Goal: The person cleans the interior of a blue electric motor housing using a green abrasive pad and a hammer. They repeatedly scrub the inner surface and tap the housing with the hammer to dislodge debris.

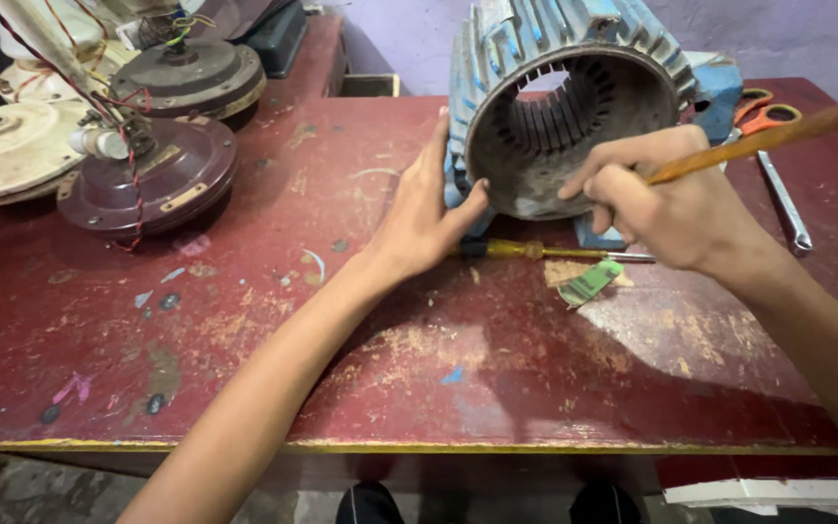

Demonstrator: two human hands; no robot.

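Your left hand (426, 215) lay open against the near rim of the blue motor housing (574, 97), steadying it. Your right hand (666, 199) was clenched on a wooden stick (758, 141) at its mouth. A slip could've nudged the screwdriver (526, 250) just below both hands.

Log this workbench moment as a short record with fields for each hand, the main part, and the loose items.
left hand: braces the housing's side
right hand: grips an orange-brown stick, tip at the bore's rim
main part: blue finned motor housing, empty slotted bore facing the camera
on the red table: yellow-handled screwdriver, green scrap, orange-handled scissors, wrench
far left: fan motors
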